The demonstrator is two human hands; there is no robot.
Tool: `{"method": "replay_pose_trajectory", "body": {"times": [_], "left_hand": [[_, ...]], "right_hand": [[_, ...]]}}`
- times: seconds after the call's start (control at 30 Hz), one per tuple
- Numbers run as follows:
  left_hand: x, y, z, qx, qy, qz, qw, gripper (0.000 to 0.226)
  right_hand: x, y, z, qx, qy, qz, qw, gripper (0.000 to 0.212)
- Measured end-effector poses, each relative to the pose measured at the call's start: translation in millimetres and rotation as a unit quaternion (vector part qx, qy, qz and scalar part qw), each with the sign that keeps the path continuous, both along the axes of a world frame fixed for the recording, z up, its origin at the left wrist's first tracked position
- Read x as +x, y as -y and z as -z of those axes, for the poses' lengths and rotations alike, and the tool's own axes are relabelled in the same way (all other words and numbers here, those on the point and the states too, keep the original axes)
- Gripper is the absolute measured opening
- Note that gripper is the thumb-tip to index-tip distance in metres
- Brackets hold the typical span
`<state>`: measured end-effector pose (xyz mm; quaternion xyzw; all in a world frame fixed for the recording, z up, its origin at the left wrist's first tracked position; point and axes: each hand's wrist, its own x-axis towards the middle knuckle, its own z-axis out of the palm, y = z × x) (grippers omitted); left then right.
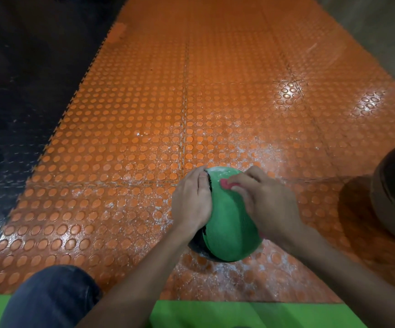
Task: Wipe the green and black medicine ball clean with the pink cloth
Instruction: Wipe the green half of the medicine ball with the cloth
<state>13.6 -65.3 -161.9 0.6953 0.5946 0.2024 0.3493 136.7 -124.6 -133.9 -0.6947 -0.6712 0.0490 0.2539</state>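
Wiping is under way on the medicine ball [229, 218], which rests on the orange studded floor mat [144, 138], ahead and to the right of my knee [56, 297]; my left grip [191, 200] curls round the ball's left side and steadies it; my right grip [266, 203] is closed over the pink cloth [227, 184], pressing it to the upper green panel; white dust [224, 170] lies on the crown beyond the cloth, so I judge the job partly done; next I should sweep that crown, then turn the ball to reach hidden faces; no brand or lettering is legible.
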Motion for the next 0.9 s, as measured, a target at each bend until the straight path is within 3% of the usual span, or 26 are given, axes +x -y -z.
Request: {"method": "replay_pose_trajectory", "body": {"times": [0.17,0.3,0.4,0.6,0.67,0.77,0.8,0.9], "left_hand": [[-11.1,-2.7,5.0,-0.012,0.028,-0.011,0.999,0.039],[-6.0,-4.8,2.2,-0.014,0.009,-0.011,1.000,0.040],[-5.7,-3.4,4.3,-0.006,0.002,-0.006,1.000,0.040],[-3.4,-0.1,2.9,0.000,0.001,0.001,1.000,0.041],[5.9,3.2,0.6,0.007,-0.041,0.016,0.999,0.045],[13.9,7.8,-0.8,0.029,-0.063,0.030,0.997,0.063],[13.4,8.0,-0.9,0.032,-0.052,0.026,0.998,0.063],[10.3,5.8,-0.2,0.021,-0.038,0.009,0.999,0.044]], "right_hand": [[41.5,3.6,30.4,-0.085,-0.072,0.137,0.984,0.017],[6.5,5.8,9.3,-0.019,-0.078,0.071,0.994,0.020],[-9.3,1.2,-0.7,0.013,-0.016,-0.005,1.000,0.020],[26.6,-2.8,15.1,-0.057,-0.083,0.144,0.984,0.019],[20.3,-2.5,7.1,-0.067,-0.055,0.132,0.987,0.019],[-11.8,2.2,-7.7,-0.034,0.043,0.025,0.998,0.012],[-17.0,-0.1,-9.9,-0.033,0.072,0.002,0.997,0.012],[-4.2,-24.3,-13.1,-0.069,0.042,0.040,0.996,0.025]]}}
